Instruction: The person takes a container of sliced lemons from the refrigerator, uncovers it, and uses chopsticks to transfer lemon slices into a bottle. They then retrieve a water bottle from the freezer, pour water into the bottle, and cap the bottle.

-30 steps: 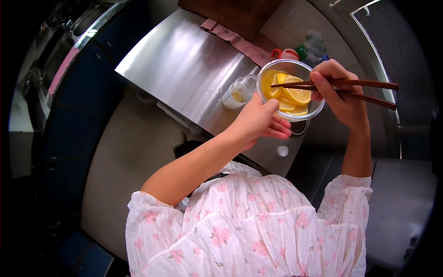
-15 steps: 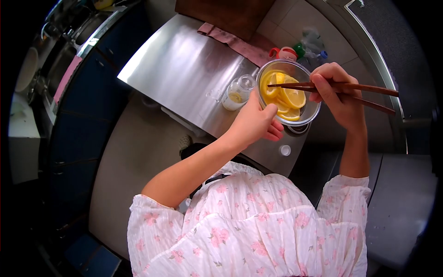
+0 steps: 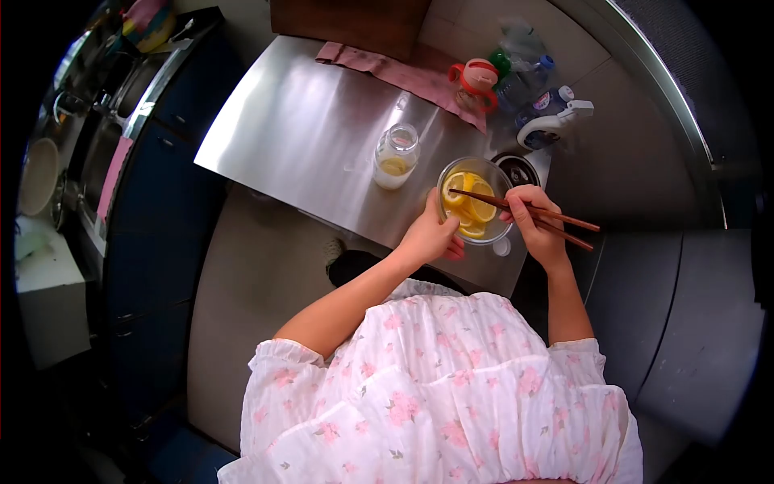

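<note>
Lowered bowl (image 3: 490, 172) clamped in fingers of left hand (image 3: 429, 235), keeping chopsticks (image 3: 571, 219) pinched in right hand (image 3: 535, 221) and lemon slices (image 3: 482, 211) still within reach

The table (image 3: 322, 105) is smooth, glossy metal; the chopsticks (image 3: 556, 216) look like wood, the towel (image 3: 395, 74) matt cloth.

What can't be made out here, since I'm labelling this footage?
All in the head view:
- Left hand's grip underneath: hidden by the bowl.
- Number of lemon slices: they overlap.
- Whether the chopsticks touch a slice: tips too small.
- Wording on the white bottle: too small.
- Brown panel's full height: cut off by the top edge.
</note>
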### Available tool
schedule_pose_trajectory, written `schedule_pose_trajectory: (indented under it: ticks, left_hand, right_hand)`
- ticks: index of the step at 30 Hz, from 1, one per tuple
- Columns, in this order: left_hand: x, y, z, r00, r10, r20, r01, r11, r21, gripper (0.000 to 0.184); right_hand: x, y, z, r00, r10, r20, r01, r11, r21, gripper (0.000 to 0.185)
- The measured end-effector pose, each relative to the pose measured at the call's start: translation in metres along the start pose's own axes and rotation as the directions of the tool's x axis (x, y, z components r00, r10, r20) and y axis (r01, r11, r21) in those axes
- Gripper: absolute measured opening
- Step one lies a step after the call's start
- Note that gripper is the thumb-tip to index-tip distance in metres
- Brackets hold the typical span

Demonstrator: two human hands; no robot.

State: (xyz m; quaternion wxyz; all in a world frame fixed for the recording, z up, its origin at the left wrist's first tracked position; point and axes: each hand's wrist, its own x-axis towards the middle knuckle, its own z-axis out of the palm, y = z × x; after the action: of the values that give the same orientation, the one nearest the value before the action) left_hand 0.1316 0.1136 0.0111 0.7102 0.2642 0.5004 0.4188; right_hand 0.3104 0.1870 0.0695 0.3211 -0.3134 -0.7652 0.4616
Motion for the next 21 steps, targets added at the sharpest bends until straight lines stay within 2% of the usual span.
schedule_pose_trajectory:
  ticks: [5,9,13,15,21]
  left_hand:
    - [0.018,-0.028,-0.009,0.997,-0.073,-0.002,0.073,0.997,-0.028,0.073]
    - [0.025,-0.042,-0.011,0.996,-0.087,-0.002,0.087,0.996,-0.031,0.074]
    - [0.026,-0.048,-0.014,0.996,-0.088,0.002,0.088,0.993,-0.073,0.073]
    - [0.025,-0.049,-0.016,0.995,-0.098,0.020,0.100,0.991,-0.092,0.072]
    - [0.023,-0.050,-0.020,0.994,-0.094,0.061,0.100,0.990,-0.101,0.071]
  right_hand:
    - [-0.019,0.027,0.012,1.000,0.006,-0.025,-0.007,0.999,-0.053,0.007]
    - [-0.022,0.030,0.017,0.999,-0.039,-0.022,0.037,0.995,-0.095,0.007]
    - [-0.027,0.032,0.015,0.998,0.035,-0.050,-0.039,0.996,-0.080,0.008]
    - [-0.029,0.029,0.015,0.980,0.161,-0.114,-0.154,0.986,0.068,0.009]
    - [-0.041,0.034,-0.003,0.946,0.196,-0.257,-0.151,0.971,0.185,0.012]
